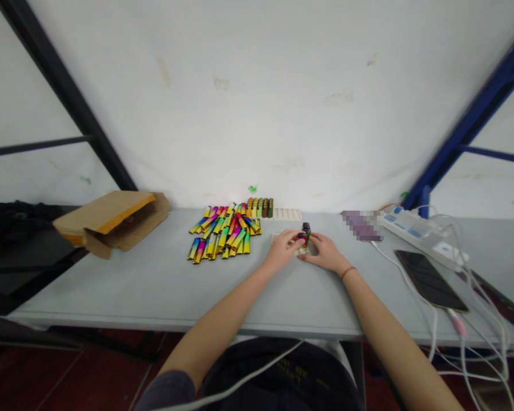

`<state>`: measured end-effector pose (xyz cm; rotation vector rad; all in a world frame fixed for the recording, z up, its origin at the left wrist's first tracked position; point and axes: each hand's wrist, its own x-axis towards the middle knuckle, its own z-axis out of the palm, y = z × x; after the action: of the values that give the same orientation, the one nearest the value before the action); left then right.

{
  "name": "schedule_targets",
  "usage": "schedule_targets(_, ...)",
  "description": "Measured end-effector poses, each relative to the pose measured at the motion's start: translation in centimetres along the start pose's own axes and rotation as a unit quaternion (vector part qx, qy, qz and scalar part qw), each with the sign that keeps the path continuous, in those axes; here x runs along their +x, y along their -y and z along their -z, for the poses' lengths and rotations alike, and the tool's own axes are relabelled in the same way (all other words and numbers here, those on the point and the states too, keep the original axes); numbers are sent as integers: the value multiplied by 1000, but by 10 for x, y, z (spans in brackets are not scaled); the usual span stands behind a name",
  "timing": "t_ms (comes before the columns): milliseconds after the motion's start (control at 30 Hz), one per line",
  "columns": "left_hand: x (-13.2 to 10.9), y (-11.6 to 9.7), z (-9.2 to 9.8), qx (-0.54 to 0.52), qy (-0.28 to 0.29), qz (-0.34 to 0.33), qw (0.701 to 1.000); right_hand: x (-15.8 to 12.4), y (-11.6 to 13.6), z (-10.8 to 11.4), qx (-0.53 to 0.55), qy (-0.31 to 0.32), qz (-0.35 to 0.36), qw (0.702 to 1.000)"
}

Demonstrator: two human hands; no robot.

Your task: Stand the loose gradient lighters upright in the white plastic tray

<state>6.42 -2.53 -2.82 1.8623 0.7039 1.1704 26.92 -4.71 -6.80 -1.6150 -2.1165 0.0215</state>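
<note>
My left hand (283, 250) is closed, with thumb and fingertips pinching a shiny lighter (302, 236) with a dark top. Under both hands is a white tray (274, 237), mostly covered by them. My right hand (328, 255) curls around the right end of this tray, thumb at the front and fingers behind. Another dark-topped lighter (306, 227) stands upright between the hands. Left of them lies a loose heap of metallic rainbow-and-gold lighters (225, 233). Behind the heap, several lighters (260, 207) stand upright in rows, beside a white tray with holes (287, 214).
An open cardboard box (107, 220) lies at the table's left. On the right are a phone (430, 279), a blurred-out purple device (362, 225), a white power strip (424, 237) and tangled white cables (503, 325). A wall closes off the table's (154, 291) back.
</note>
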Motion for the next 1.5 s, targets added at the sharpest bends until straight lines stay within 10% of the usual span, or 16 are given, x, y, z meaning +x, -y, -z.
schedule_targets(733,-2,-15,-3,312,66,-61,946,-1,2,2,-2,-3,9,1000)
schedule_targets(1067,8,-16,88,536,-83,194,817,0,1,4,-5,9,7,1000)
schedule_targets(1500,10,-4,65,550,-61,206,807,0,-2,1,-5,4,9,1000)
